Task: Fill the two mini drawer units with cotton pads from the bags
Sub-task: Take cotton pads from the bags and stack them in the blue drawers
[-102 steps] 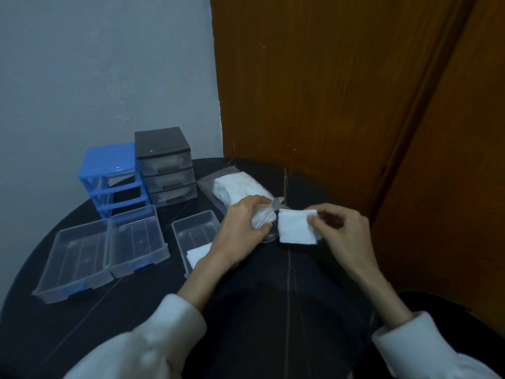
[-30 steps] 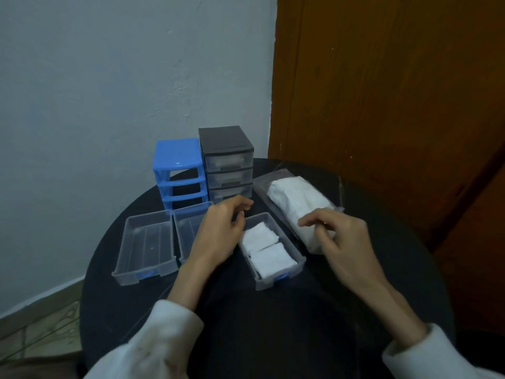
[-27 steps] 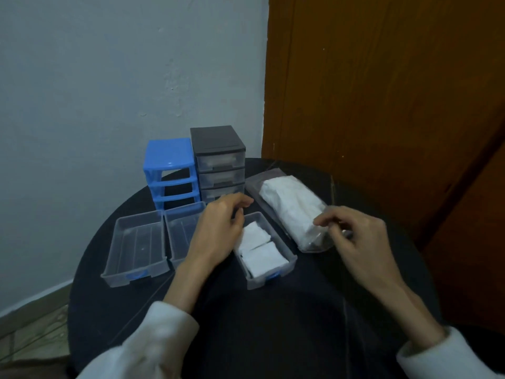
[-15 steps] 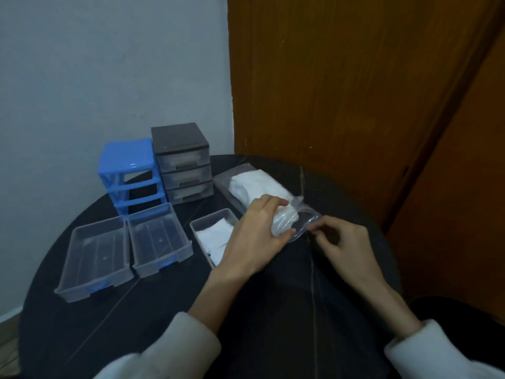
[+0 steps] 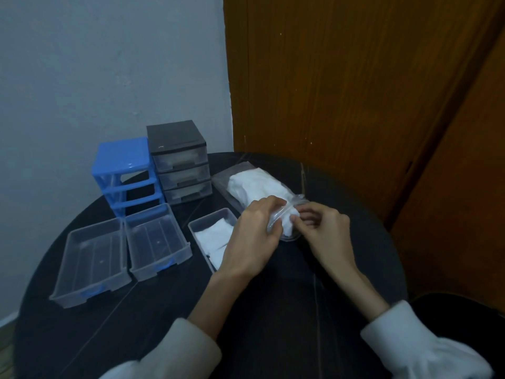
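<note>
**Both hands back at the bag mouth**

A second ago the left hand [image 5: 252,239] hovered over the pad-filled drawer [image 5: 211,236] and the right hand [image 5: 325,231] was beside the bag [image 5: 254,187]. Now the left grips the bag's open end, and the right pinches white cotton pads [image 5: 289,224] at that mouth.

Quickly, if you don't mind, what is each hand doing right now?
Left hand: grips the open end of the cotton pad bag.
Right hand: pinches cotton pads at the bag's mouth.

Dim, bluish, even light — shadows faint; soft grainy detail, and edges perhaps bowed by the wide lens.
</note>
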A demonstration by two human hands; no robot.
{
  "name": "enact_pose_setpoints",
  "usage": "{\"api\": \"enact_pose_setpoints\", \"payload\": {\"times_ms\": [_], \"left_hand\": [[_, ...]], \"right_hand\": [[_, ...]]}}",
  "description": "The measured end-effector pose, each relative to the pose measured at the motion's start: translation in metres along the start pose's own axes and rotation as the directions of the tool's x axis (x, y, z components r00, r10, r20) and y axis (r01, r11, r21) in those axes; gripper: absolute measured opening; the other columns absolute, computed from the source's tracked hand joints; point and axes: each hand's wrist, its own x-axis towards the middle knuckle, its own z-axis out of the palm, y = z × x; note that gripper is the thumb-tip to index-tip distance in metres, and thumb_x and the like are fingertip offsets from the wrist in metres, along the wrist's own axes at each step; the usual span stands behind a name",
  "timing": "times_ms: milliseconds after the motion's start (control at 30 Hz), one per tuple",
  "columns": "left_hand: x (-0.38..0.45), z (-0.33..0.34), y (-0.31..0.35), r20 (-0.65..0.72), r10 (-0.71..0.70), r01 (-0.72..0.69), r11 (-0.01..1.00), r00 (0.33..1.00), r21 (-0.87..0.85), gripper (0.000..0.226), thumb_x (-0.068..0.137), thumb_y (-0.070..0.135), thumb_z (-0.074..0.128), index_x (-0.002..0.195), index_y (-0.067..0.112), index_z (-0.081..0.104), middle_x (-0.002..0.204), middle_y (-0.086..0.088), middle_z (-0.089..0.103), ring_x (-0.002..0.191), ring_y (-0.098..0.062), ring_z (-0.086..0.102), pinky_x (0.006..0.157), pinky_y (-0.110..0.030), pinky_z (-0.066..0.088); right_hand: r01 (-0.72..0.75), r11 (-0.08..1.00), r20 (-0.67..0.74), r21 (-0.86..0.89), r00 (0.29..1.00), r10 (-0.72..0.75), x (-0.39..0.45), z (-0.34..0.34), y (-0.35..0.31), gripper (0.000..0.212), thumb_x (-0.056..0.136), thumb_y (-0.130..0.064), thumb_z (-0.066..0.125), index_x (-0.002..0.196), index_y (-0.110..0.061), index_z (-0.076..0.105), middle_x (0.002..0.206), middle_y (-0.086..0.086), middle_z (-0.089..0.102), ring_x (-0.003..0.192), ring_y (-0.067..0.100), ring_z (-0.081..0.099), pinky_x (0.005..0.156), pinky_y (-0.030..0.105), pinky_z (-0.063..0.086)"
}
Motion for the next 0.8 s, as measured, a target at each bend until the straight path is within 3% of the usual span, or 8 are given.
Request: {"api": "enact_pose_setpoints", "payload": {"times_ms": [367, 533, 800], "left_hand": [[0.000, 0.002, -0.001, -0.045, -0.018, 0.020, 0.999, 0.999, 0.035, 0.033, 0.088, 0.020, 0.061, 0.120, 0.022, 0.055, 0.121, 0.004, 0.058, 0.111, -0.011, 0.052, 0.091, -0.025, 0.044], [-0.001, 0.002, 0.000, -0.050, -0.016, 0.018, 0.999, 0.999, 0.046, 0.032, 0.088, 0.018, 0.061, 0.120, 0.022, 0.055, 0.122, 0.004, 0.058, 0.111, -0.009, 0.051, 0.089, -0.020, 0.041], [-0.001, 0.001, 0.000, -0.060, 0.002, 0.001, 0.998, 0.998, 0.060, 0.030, 0.089, 0.016, 0.059, 0.119, 0.021, 0.057, 0.120, 0.004, 0.059, 0.112, -0.009, 0.051, 0.090, -0.020, 0.041]], "right_hand": [[-0.002, 1.000, 0.033, 0.003, 0.999, 0.002, -0.009, -0.020, 0.003, 0.007, 0.083, -0.008, 0.067, 0.086, -0.014, 0.069, 0.073, -0.007, 0.066, 0.066, -0.004, 0.059, 0.059, 0.005, 0.043], [-0.012, 1.000, 0.013, 0.018, 1.000, 0.012, -0.011, -0.014, 0.001, 0.014, 0.076, -0.016, 0.076, 0.088, -0.013, 0.069, 0.075, -0.005, 0.068, 0.069, 0.002, 0.063, 0.058, 0.010, 0.049], [0.013, 1.000, -0.021, -0.028, 1.000, -0.014, -0.011, -0.017, 0.000, 0.011, 0.079, -0.005, 0.069, 0.084, -0.015, 0.069, 0.069, -0.009, 0.064, 0.062, -0.003, 0.059, 0.056, 0.006, 0.044]]}}
